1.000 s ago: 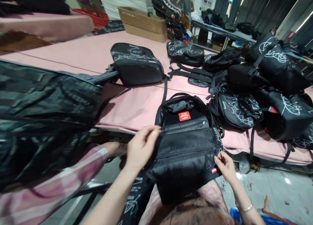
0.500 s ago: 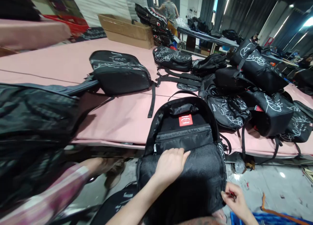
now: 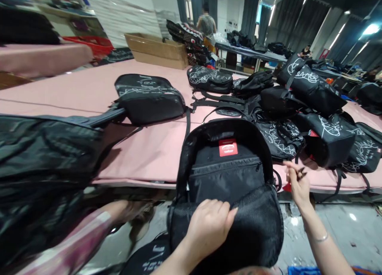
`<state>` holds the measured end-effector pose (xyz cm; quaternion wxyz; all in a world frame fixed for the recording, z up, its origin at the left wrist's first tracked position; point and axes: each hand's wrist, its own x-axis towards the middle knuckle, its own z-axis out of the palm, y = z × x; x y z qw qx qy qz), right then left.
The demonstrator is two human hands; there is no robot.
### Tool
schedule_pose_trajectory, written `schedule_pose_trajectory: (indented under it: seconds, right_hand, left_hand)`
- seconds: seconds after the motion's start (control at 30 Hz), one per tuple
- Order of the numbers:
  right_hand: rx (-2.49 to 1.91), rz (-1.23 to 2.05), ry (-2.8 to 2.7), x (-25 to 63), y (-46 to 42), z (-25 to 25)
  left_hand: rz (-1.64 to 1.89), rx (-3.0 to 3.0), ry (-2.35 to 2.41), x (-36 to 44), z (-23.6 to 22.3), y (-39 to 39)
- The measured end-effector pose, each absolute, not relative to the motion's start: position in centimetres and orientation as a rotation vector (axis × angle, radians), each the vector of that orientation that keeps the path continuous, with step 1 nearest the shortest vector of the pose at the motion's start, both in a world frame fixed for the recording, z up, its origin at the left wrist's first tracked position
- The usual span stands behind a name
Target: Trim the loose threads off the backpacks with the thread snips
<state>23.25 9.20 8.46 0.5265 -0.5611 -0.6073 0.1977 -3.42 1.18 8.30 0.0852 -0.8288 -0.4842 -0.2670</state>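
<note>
A black backpack [image 3: 227,175] lies open at the near edge of the pink table [image 3: 89,76], its inner zip pocket and a red label [image 3: 228,147] showing. My left hand [image 3: 209,225] is closed over the front mesh flap of this backpack, folding it down toward me. My right hand [image 3: 297,181] is raised beside the backpack's right side, its fingers pinched on a small dark tool I cannot make out.
Several black backpacks with white scribble prints [image 3: 322,135] are piled on the table's right. Another flat backpack [image 3: 149,98] lies mid-table. A large black bag [image 3: 44,163] and a person's pink striped sleeve [image 3: 74,243] fill the left. A cardboard box [image 3: 155,50] stands far back.
My left hand went from the pocket's zip edge onto the mesh flap and pulled it down. My right hand left the bag's lower corner and rose to its right side.
</note>
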Motion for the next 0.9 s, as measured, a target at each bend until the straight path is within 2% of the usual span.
schedule_pose_trajectory:
  seconds: [0.13, 0.27, 0.37, 0.43, 0.5, 0.6, 0.7, 0.77, 0.9]
  right_hand:
    - [-1.245, 0.288, -1.656, 20.5, 13.9, 11.6]
    - [-1.201, 0.127, -1.828, 17.8, 15.7, 12.2]
    - [-1.042, 0.037, -2.017, 16.5, 14.4, 10.7]
    - [-0.929, -0.059, -2.157, 16.1, 12.9, 9.5]
    - [-0.864, -0.126, -2.197, 16.2, 11.6, 8.7]
    - [-0.795, -0.142, -2.193, 17.0, 10.6, 8.3]
    - [-0.756, -0.142, -2.210, 17.9, 10.4, 8.2]
    - [-0.770, -0.102, -2.202, 18.5, 10.4, 8.3]
    - [-0.796, 0.201, -2.169, 18.9, 10.4, 10.4]
  left_hand:
    - [-0.852, -2.511, -1.334, -3.5, 8.6, 0.6]
    - [-0.880, -2.494, -1.332, -4.6, 7.6, 1.5]
    - [-0.883, -2.588, -1.576, -6.4, 6.7, 3.4]
    - [-1.010, -2.707, -1.813, -7.3, 6.7, 4.9]
    - [-1.324, -2.840, -2.055, -7.4, 7.6, 6.4]
    - [-2.159, -2.824, -2.393, -6.1, 10.1, 8.4]
    - [-3.032, -2.174, -2.573, -4.3, 12.8, 9.9]
    - [-3.309, -1.750, -2.581, -3.3, 13.7, 10.5]
    - [-3.482, -1.464, -2.573, -2.2, 13.4, 10.3]
